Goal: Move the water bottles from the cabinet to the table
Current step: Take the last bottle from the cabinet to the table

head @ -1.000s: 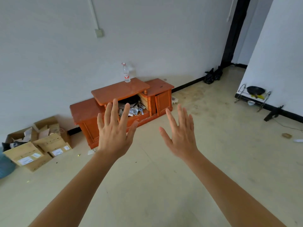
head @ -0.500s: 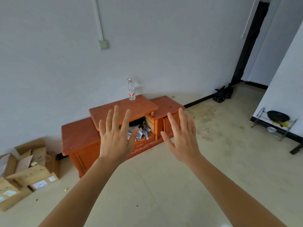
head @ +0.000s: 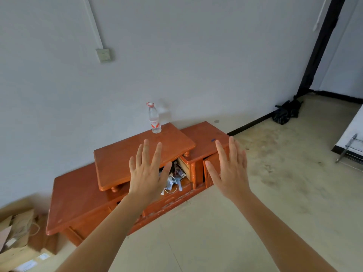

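Observation:
A clear water bottle (head: 154, 119) with a red label and red cap ring stands upright at the back edge of the raised middle top of a low orange wooden cabinet (head: 78, 197) against the white wall. My left hand (head: 148, 173) is held out in front of the cabinet's open middle shelf, fingers spread, holding nothing. My right hand (head: 228, 169) is raised beside it, also spread and empty, in front of the cabinet's right section. Both hands are well short of the bottle. The open shelf holds a jumble of small items (head: 174, 179), partly hidden by my left hand.
Cardboard boxes (head: 17, 238) lie on the floor left of the cabinet. A black bag (head: 284, 114) sits by the dark door frame at the far right. A metal rack (head: 351, 152) stands at the right edge. Bare tiled floor (head: 216, 232) stretches in front of the cabinet.
The view has closed in on the cabinet and tilted up; the cabinet and bottle look larger. Both hands stay raised and spread, now overlapping the cabinet front.

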### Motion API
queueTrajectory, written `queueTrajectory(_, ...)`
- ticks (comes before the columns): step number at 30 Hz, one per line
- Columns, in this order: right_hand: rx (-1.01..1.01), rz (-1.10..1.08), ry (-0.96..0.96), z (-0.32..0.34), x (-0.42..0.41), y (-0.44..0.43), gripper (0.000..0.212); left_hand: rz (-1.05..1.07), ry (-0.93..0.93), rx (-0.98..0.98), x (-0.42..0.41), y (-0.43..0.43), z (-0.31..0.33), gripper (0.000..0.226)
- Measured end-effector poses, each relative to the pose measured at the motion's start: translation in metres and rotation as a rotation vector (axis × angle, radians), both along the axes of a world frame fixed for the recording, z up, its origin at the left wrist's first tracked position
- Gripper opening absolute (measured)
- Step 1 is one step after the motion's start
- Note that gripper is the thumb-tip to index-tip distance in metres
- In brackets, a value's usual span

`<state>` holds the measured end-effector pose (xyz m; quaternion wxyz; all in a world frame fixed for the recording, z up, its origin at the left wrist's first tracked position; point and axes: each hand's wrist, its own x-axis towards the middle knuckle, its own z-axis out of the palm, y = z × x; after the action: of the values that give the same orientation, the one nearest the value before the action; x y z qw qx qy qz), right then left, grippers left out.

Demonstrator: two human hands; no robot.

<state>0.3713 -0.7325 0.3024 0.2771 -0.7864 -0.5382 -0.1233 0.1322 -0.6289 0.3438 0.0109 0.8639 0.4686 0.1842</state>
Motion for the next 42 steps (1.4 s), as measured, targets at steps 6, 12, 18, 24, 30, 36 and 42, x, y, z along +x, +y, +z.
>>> queueTrajectory(6,-0.108,0.085,0.005,0.002,0.085,0.146,0.081,0.085,0.025,-0.064,0.068,0.123,-0.001,0.084)
queueTrajectory(12,-0.213,0.208,-0.036,-0.013,0.117,0.277,0.081,0.173,0.047,-0.112,0.094,0.229,-0.03,0.085)
queueTrajectory(18,-0.32,0.249,-0.068,-0.049,0.14,0.417,0.083,0.21,0.088,-0.163,0.102,0.362,-0.082,0.085)
queueTrajectory(24,-0.464,0.221,-0.125,-0.067,0.175,0.543,0.084,0.151,0.25,-0.259,0.108,0.493,-0.119,0.092)
queueTrajectory(30,-0.548,0.214,-0.102,-0.094,0.204,0.625,0.085,0.159,0.371,-0.363,0.133,0.579,-0.144,0.088)
queueTrajectory(36,-0.611,0.305,-0.046,-0.129,0.237,0.734,0.086,0.31,0.341,-0.424,0.165,0.642,-0.165,0.085)
queueTrajectory(42,-0.546,0.569,0.025,-0.128,0.227,0.869,0.092,0.551,0.26,-0.435,0.178,0.656,-0.17,0.095)
